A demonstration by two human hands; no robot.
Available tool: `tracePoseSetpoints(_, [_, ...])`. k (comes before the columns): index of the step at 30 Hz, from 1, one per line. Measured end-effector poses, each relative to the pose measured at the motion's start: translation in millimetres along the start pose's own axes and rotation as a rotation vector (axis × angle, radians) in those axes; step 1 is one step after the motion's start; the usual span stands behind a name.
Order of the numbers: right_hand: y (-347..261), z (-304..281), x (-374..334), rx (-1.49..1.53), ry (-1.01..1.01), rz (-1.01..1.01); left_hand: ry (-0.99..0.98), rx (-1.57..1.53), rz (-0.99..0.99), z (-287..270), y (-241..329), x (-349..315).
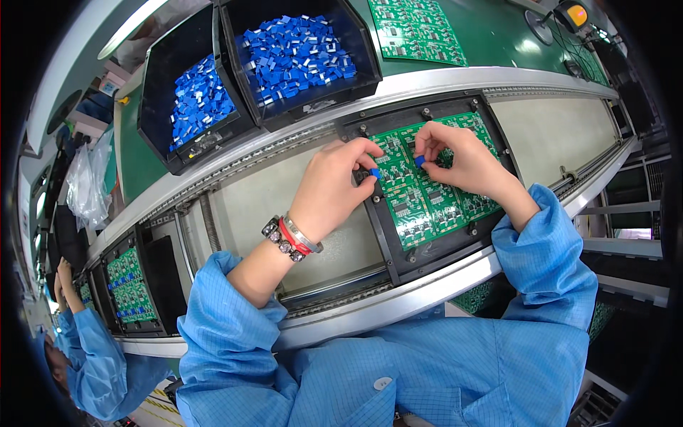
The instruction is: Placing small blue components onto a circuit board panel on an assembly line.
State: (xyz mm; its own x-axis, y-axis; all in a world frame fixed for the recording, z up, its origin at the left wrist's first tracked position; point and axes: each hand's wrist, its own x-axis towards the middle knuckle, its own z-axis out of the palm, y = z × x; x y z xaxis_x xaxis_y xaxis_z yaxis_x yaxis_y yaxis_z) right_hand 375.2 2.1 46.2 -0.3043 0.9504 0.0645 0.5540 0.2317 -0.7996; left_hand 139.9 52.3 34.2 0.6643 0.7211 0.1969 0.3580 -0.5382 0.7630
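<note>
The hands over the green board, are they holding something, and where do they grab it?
Yes. Each hand pinches a small blue part by its sides: the left hand holds one, the right hand another.

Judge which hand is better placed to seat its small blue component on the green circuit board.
Right hand: its small blue component is pinched directly over the green circuit board; the left hand holds its own at the board's left edge.

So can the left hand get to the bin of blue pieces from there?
Probably yes. The left hand sits at the green board's edge, pinching a blue part. The nearer bin lies open-topped just above it, with nothing between.
</note>
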Motion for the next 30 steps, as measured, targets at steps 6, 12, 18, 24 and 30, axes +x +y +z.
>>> tracePoseSetpoints(6, [-17.3, 9.7, 0.6, -0.226, 0.003, -0.109, -0.001, 0.008, 0.014, -5.9, 0.0, -2.0])
tracePoseSetpoints(12, [-24.7, 10.4, 9.3, -0.382, -0.063, -0.169, 0.014, 0.018, 0.032, -7.3, 3.7, -4.1])
tracePoseSetpoints(18, [-37.6, -1.8, 9.1, -0.252, -0.106, -0.058, 0.011, 0.175, 0.110, -6.1, 11.6, -5.9])
tracePoseSetpoints(24, [-67.1, -21.8, 65.7, -0.212, 0.163, -0.392, -0.027, 0.445, 0.238, -5.5, 19.0, -1.5])
tracePoseSetpoints(30, [-77.6, 12.3, 158.6, -0.368, 0.124, -0.339, -0.164, 0.504, 0.280, -12.3, 21.2, 1.2])
